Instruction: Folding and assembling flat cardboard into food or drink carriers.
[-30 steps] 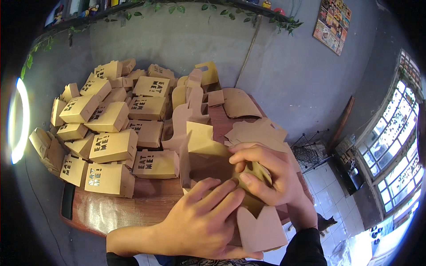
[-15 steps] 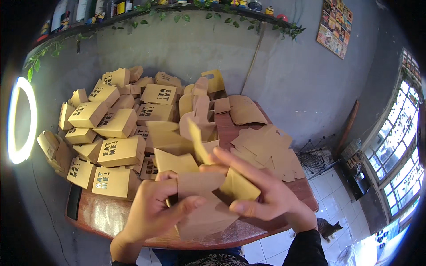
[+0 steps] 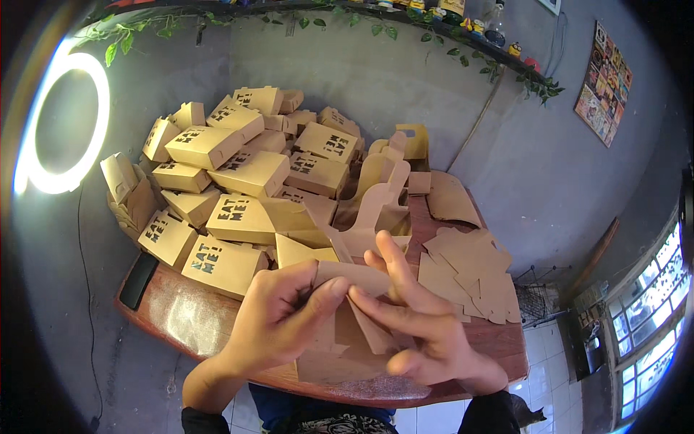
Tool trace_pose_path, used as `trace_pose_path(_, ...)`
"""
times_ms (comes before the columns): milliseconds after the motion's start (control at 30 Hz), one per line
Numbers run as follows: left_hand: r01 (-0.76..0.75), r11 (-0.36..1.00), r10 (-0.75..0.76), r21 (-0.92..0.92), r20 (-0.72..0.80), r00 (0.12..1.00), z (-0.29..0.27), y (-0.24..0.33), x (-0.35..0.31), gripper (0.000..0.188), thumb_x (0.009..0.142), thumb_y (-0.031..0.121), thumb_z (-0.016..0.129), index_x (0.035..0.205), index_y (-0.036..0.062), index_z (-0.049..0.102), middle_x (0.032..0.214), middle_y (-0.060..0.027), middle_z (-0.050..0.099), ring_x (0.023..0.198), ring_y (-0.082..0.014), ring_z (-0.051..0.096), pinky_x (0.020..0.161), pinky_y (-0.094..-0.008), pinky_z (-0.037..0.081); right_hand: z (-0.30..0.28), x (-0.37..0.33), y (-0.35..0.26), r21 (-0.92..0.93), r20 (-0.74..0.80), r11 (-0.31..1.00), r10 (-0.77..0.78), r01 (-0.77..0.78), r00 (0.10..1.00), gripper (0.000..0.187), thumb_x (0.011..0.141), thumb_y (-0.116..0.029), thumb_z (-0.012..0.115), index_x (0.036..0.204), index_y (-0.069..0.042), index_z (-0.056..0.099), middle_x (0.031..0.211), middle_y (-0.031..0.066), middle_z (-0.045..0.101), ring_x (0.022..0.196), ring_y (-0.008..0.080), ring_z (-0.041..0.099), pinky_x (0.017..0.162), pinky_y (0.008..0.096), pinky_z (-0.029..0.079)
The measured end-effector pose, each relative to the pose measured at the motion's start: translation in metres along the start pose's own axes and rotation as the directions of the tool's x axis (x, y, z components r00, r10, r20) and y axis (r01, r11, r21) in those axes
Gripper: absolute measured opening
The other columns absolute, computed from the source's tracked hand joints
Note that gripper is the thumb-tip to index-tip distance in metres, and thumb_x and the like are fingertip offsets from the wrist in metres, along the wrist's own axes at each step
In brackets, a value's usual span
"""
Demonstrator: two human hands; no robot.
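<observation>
A brown cardboard box (image 3: 336, 365), partly folded with its flaps standing up, is held in front of me over the near table edge. My left hand (image 3: 278, 322) is closed on its upper flap, with the thumb on the near side and the fingers behind. My right hand (image 3: 430, 325) has its fingers spread. One fingertip touches the flap beside my left thumb, while the right thumb sits lower by the box's right side. Part of the box is hidden behind both hands.
Finished cardboard boxes (image 3: 238, 217) with cut-out lettering are piled at the left. Upright unfolded boxes (image 3: 376, 181) stand behind my hands. Flat cardboard pieces (image 3: 470, 271) lie at the right on the brown table (image 3: 191, 318). A dark phone-like object (image 3: 139, 281) rests at the left edge.
The view has shifted, so the scene sits further right. My right hand has let go of the side flap it gripped and touches the upper flap with fingers spread. My left hand still holds the box.
</observation>
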State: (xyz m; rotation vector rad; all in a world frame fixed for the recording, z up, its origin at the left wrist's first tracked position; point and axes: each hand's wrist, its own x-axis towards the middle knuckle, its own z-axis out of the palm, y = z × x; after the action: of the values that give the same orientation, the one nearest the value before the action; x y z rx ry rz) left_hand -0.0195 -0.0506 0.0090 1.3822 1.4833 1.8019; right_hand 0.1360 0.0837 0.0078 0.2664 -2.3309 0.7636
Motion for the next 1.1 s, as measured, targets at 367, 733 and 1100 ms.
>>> trace_pose_path(367, 0.002, 0.968, -0.063, 0.252, 0.238, 0.969, -0.009, 0.002, 0.007, 0.025, 0.102, 0.020, 0.050, 0.094, -0.0011, 0.061, 0.067, -0.0067, 0.058, 0.056, -0.0107, 0.052, 0.054, -0.0276, 0.043, -0.005, 0.003, -0.012, 0.108, -0.088, 0.960, 0.268, -0.259, 0.959, 0.046, 0.081, -0.008, 0.079, 0.124, 0.000, 0.064, 0.115, 0.0189, 0.069, 0.095, 0.0170, 0.069, 0.082, 0.0278, 0.056)
trace_pose_path(733, -0.426, 0.823, 0.416, 0.375, 0.113, 0.903, -0.018, -0.003, -0.012, 0.036, 0.090, 0.023, 0.064, 0.113, -0.0054, 0.060, 0.108, -0.0262, 0.066, 0.091, -0.0324, 0.069, 0.080, -0.0361, 0.054, 0.014, 0.001, 0.002, 0.513, -0.166, 0.837, 0.314, -0.190, 0.935, 0.022, 0.080, -0.003, 0.078, 0.099, 0.003, 0.068, 0.112, 0.0180, 0.064, 0.101, 0.0193, 0.066, 0.082, 0.0285, 0.054)
trace_pose_path(1100, -0.391, 0.621, 0.323, 0.679, 0.233, 0.917, 0.004, 0.010, -0.027, 0.104, 0.059, 0.062, 0.086, 0.131, -0.0040, 0.050, 0.138, -0.0370, 0.044, 0.124, -0.0490, 0.051, 0.102, -0.0511, 0.042, 0.027, -0.004, 0.022, 0.172, -0.266, 0.983, -0.010, 0.057, 0.964, 0.027, 0.078, -0.004, 0.081, 0.099, 0.004, 0.067, 0.108, 0.0164, 0.063, 0.095, 0.0218, 0.066, 0.076, 0.0293, 0.055)
